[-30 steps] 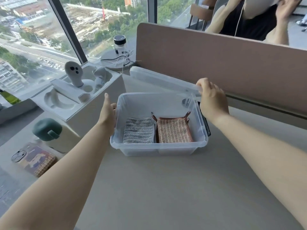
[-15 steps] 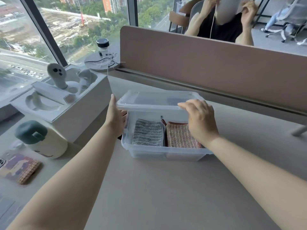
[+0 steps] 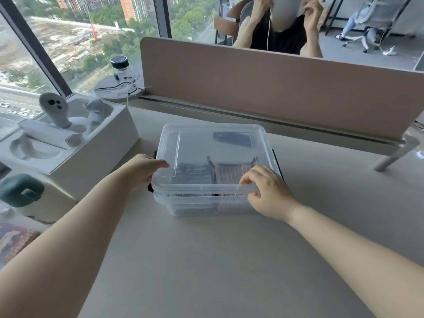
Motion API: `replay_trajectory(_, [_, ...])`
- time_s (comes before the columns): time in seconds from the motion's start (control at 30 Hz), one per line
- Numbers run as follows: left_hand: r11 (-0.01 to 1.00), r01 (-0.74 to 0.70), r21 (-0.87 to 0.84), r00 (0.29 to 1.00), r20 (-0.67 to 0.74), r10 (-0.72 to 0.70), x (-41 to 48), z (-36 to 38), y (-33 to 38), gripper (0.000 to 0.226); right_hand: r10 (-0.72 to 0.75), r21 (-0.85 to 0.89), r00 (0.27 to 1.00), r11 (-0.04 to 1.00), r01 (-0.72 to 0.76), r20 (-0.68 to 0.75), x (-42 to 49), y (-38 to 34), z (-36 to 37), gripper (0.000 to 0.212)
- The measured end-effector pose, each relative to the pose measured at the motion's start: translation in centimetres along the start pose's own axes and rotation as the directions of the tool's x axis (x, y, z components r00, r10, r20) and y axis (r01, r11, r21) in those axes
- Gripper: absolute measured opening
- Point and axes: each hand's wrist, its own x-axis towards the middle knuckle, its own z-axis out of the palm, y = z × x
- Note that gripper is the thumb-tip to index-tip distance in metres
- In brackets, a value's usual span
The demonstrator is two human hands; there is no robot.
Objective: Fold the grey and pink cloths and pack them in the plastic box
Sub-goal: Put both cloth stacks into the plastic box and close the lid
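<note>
A clear plastic box [image 3: 202, 205] stands on the desk in front of me, with its clear lid [image 3: 206, 143] lying flat on top. Through the lid I see the folded grey cloth [image 3: 191, 172] on the left and the folded pink cloth [image 3: 231, 173] on the right, side by side inside. My left hand [image 3: 142, 171] holds the lid's left front corner, thumb on top. My right hand [image 3: 266, 193] pinches the lid's front right edge with its fingertips.
A white packaging box [image 3: 68, 143] with controllers stands to the left. A green-lidded container [image 3: 20, 190] and a patterned phone case [image 3: 13, 239] lie at the near left. A brown divider [image 3: 275, 88] runs behind the box, with a person seated beyond it.
The lid was tilted up behind the box in my right hand; it has come down and now lies flat over the box. My right hand slid to the front edge.
</note>
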Motion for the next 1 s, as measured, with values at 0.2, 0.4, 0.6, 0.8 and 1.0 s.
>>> replay_trajectory(0.2, [0.982,0.000,0.190,1.000,-0.031,0.006,-0.7,-0.3,0.0,0.014,0.179,0.076,0.983,0.980,-0.182,0.051,0.5,-0.3,-1.8,0.011])
replay_trajectory(0.4, [0.949,-0.019,0.314,0.983,-0.169,0.076,-0.2,0.2,-0.6,0.019,0.356,0.035,0.925,0.934,-0.354,-0.132,1.7,2.9,-1.6,0.020])
replay_trajectory(0.6, [0.985,0.122,0.121,0.992,-0.048,-0.117,0.6,-0.2,-2.4,0.064,0.658,0.278,0.753,0.727,-0.628,-0.020,2.1,5.4,-2.2,0.059])
replay_trajectory(0.8, [0.992,0.127,0.008,0.992,-0.020,-0.126,0.3,0.2,-1.6,0.046,0.724,0.467,0.684,0.577,-0.670,0.087,1.9,5.4,-2.6,0.065])
replay_trajectory(1.0, [0.982,-0.003,0.188,0.997,-0.077,0.018,0.2,3.2,1.4,0.022,0.781,0.367,0.624,0.570,-0.735,0.036,0.5,5.7,-3.7,0.028])
